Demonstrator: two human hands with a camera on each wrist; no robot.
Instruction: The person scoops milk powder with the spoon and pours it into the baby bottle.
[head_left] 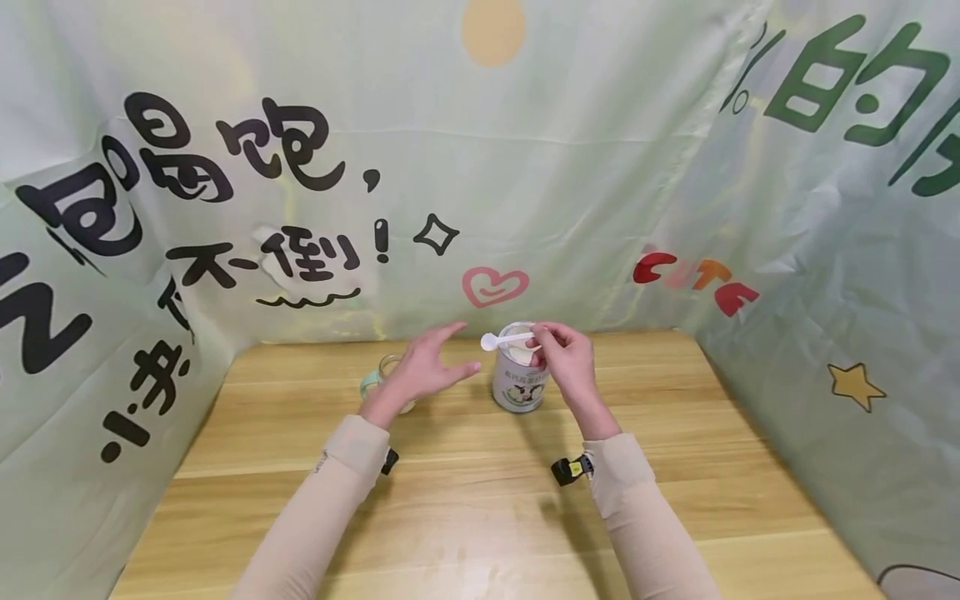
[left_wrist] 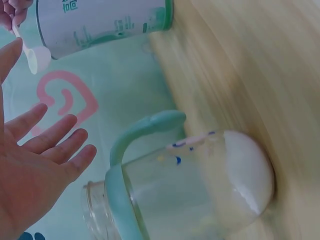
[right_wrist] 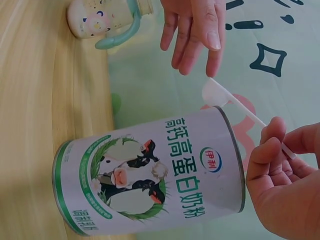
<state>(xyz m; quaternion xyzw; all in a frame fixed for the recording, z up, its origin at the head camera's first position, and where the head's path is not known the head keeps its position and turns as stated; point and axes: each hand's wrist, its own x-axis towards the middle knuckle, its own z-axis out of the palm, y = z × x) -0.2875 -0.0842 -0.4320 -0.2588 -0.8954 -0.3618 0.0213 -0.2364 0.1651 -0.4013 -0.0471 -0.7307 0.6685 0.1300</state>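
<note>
My right hand (head_left: 568,364) pinches the thin handle of a white measuring scoop (head_left: 491,342) over the open top of a milk powder can (head_left: 517,392). The can is upright, white with a green base band, and carries a cow picture that faces the right wrist view. My left hand (head_left: 429,367) is spread beside the scoop, fingers straight and apart, holding nothing. Below it stands an uncapped clear baby bottle (left_wrist: 175,192) with a mint-green collar and handle (left_wrist: 145,127). White powder (left_wrist: 247,172) lies in the bottle's bottom. In the head view my left hand partly hides the bottle.
Both containers stand toward the back of a wooden table (head_left: 465,508). Printed cloth walls (head_left: 570,192) enclose the table at the back and both sides, the back one close behind the can. Both wrists wear small black cameras (head_left: 567,471).
</note>
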